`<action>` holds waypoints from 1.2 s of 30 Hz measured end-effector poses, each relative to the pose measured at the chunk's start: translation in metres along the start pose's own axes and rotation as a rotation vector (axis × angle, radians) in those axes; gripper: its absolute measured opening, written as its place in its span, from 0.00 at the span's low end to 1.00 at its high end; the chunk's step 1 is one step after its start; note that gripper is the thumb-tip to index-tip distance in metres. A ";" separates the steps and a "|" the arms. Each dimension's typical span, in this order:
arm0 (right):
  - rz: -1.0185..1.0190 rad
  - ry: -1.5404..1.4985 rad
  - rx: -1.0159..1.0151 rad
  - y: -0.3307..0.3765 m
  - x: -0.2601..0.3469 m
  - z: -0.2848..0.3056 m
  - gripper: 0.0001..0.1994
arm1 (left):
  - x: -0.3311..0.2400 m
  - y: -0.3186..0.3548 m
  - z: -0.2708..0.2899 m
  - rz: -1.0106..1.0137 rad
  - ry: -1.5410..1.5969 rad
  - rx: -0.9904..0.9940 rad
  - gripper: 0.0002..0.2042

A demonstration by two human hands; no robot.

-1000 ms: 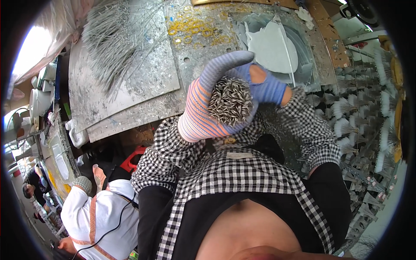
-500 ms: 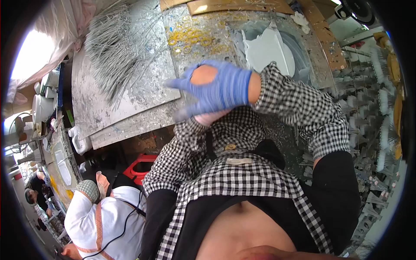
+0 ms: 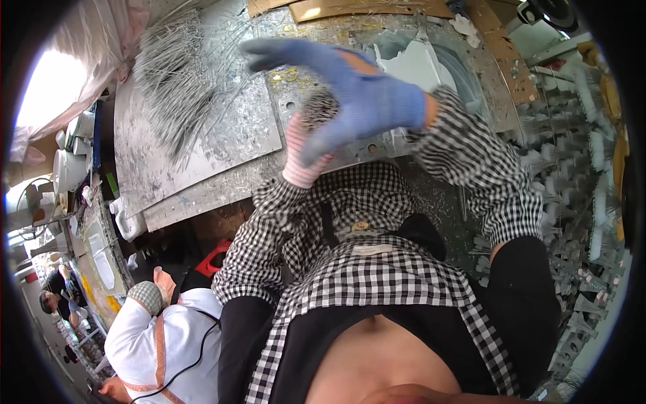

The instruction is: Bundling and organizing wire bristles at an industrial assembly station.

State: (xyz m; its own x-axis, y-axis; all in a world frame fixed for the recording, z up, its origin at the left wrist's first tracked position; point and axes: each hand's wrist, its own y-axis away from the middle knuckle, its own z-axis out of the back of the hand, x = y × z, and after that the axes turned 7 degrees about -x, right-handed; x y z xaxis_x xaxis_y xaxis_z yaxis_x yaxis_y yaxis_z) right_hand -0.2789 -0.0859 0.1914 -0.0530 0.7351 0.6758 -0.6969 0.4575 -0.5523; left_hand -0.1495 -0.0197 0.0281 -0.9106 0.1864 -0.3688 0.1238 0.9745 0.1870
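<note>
My right hand (image 3: 367, 94), in a blue knit glove with dark grey fingertips, is raised over the near part of the table. Its fingers and thumb are spread wide apart, blurred slightly by motion. Beneath and beside it, my left hand (image 3: 303, 158), in a pink-striped white glove, is closed around a bundle of grey bristles (image 3: 318, 110). The bundle's speckled end points up between the thumb and fingers of the right hand. The right glove partly hides both the bundle and the left fingers. A large pile of loose grey bristles (image 3: 176, 87) lies on a stained board (image 3: 235, 128).
White paste (image 3: 410, 64) is spread at the table's far right. Small yellow rings (image 3: 289, 73) lie near the table's middle. A cardboard strip (image 3: 370, 9) borders the far edge. Several bristle pieces (image 3: 572, 175) stand on a rack at right. Another person (image 3: 168, 337) sits at lower left.
My right hand has lifted and spread its fingers, moving away from my left hand. My left hand and the bristle bundle, hidden before, now show.
</note>
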 end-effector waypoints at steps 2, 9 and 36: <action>-0.161 -0.066 -0.042 0.033 -0.004 0.004 0.53 | -0.013 0.014 -0.021 -0.233 -0.688 -0.093 0.24; -0.504 -0.205 -0.215 0.119 -0.035 -0.074 0.30 | 0.018 0.055 -0.089 -0.539 -1.216 -0.406 0.35; -0.214 0.536 -0.300 0.129 -0.093 -0.094 0.21 | -0.003 0.011 -0.088 -0.652 -0.939 0.077 0.17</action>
State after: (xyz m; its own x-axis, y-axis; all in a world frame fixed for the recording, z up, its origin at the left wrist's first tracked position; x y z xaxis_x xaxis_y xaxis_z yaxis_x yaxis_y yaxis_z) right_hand -0.2964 -0.0479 0.0112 0.4832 0.7246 0.4914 -0.4181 0.6841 -0.5977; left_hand -0.1796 -0.0203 0.1110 -0.1608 -0.3694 -0.9153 -0.2103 0.9189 -0.3339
